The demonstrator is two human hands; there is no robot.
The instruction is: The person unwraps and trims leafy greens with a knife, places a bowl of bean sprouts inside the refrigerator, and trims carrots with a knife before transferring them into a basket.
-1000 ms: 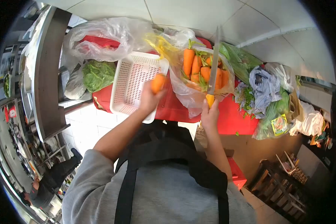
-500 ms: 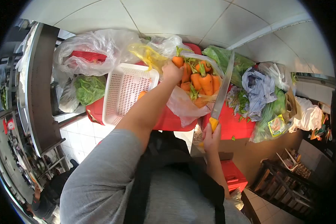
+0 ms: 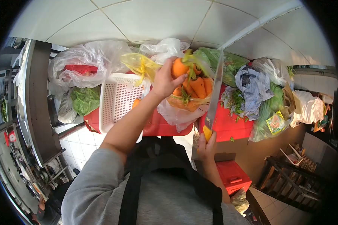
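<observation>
My left hand grips a carrot by its side, above an open plastic bag. Several more carrots with green stem stubs lie in that bag. In my right hand is a large knife, held by its yellow handle, the long blade pointing away from me along the bag's right side. A white perforated basket stands to the left of the bag. An orange piece shows inside it, partly hidden by my left forearm.
Plastic bags of leafy greens lie left of the basket. A yellow bag sits behind it. Right of the knife are herbs, blue-grey crumpled plastic and more bagged greens on the red surface. A tiled wall rises behind.
My left hand has drawn a carrot up out of the pile, slightly toward me. The knife has shifted a little left and stands more upright in view. The camera view has shifted.
</observation>
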